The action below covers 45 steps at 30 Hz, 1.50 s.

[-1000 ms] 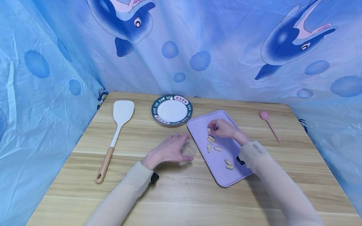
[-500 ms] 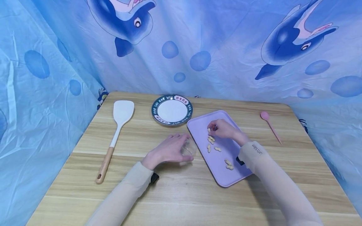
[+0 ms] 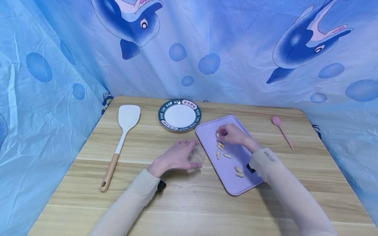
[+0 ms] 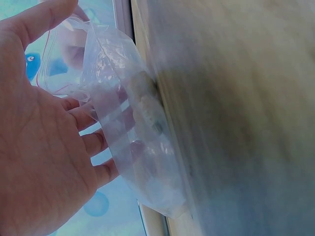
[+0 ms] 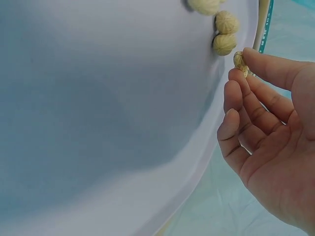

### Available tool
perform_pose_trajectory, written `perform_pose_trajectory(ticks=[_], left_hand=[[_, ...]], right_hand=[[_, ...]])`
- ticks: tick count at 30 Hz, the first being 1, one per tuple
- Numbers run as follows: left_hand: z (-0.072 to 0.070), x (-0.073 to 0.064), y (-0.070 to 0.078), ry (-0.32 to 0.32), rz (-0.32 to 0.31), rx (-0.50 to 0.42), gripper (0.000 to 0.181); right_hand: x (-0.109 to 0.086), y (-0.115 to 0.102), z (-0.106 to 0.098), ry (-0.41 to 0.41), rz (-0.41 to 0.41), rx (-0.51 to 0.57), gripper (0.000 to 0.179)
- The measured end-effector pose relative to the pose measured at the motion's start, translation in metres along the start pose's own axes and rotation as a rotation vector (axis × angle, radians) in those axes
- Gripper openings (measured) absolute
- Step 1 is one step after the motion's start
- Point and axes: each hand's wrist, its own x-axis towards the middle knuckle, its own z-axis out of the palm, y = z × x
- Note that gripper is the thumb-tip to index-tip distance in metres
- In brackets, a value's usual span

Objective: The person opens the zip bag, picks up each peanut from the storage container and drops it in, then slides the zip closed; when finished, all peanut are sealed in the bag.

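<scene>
My left hand (image 3: 177,157) is beside the tray's left edge, holding a clear plastic zip bag (image 4: 115,113). In the left wrist view the thumb is at the bag's mouth and the other fingers curve behind its far side. Pale peanuts (image 4: 147,105) show through the plastic, near the tabletop. Over the upper part of the lilac tray (image 3: 231,188), my right hand (image 3: 233,133) pinches one peanut (image 5: 240,63) between thumb and fingertips. Several more peanuts lie on the tray, among them a pair (image 3: 239,172) lower down and a small cluster (image 3: 220,146) below the right fingertips.
Behind the left hand sits a round plate (image 3: 180,115) with a dark patterned rim. To the left lies a white spatula (image 3: 128,114) with a wooden handle. A small pink spoon (image 3: 277,121) is right of the tray. A blue dolphin curtain (image 3: 195,39) hangs behind the table.
My right hand has shifted very slightly left with the peanut. The left hand and the bag stay where they were.
</scene>
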Motion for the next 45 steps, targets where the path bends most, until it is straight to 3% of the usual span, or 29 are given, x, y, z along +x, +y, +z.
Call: perform_pose_trajectory(ticks=[6, 17, 32, 45], left_hand=[[0.001, 0.000, 0.000, 0.002, 0.001, -0.003, 0.086], [0.000, 0.000, -0.001, 0.005, 0.007, 0.013, 0.086], [0.001, 0.001, -0.001, 0.005, 0.002, 0.028, 0.088], [0.000, 0.000, 0.000, 0.001, 0.006, 0.012, 0.085]], right_hand=[[-0.004, -0.009, -0.002, -0.005, -0.008, -0.002, 0.026], [-0.018, -0.034, -0.007, -0.008, -0.161, 0.050, 0.026], [-0.032, -0.064, 0.014, -0.076, -0.175, 0.105, 0.027], [-0.034, -0.073, 0.030, -0.081, -0.213, 0.102, 0.024]])
